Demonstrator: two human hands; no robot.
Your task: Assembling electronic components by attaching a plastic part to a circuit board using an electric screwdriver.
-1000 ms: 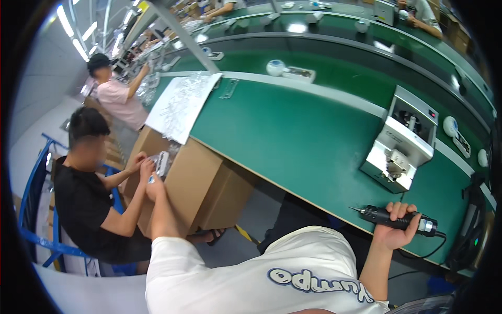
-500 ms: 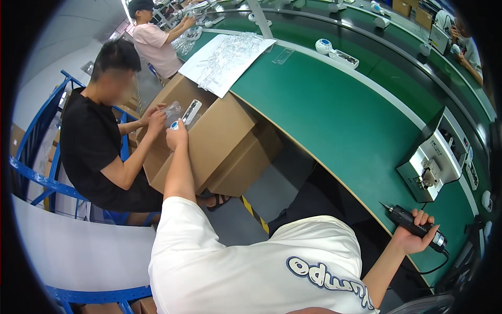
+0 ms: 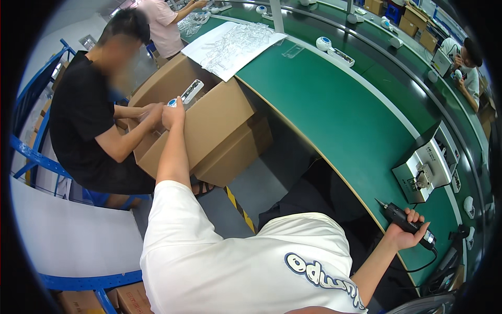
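My left hand [image 3: 173,116] reaches out over an open cardboard box [image 3: 222,123]. It is closed on the round end of a white device [image 3: 193,91], which has a blue ring there and a long arm with dark parts showing. Close beside it are the hands [image 3: 151,115] of a co-worker in black; what they hold is mostly hidden. Over the bench at the right, my right hand [image 3: 407,234] wraps round a black electric screwdriver [image 3: 398,217]. The bit points away to the upper left, and a cable trails from its rear.
A silver screw feeder [image 3: 422,175] stands on the green bench [image 3: 314,99] beyond the screwdriver. At the bench's far left lies a white sheet [image 3: 209,49] heaped with clear plastic pieces. Another white device [image 3: 334,49] rests by the conveyor. Blue racking [image 3: 31,152] runs along the left.
The co-worker's hands have moved down and nearer to my left hand, and the clear plastic piece they held is now mostly hidden. Both my hands keep their hold.
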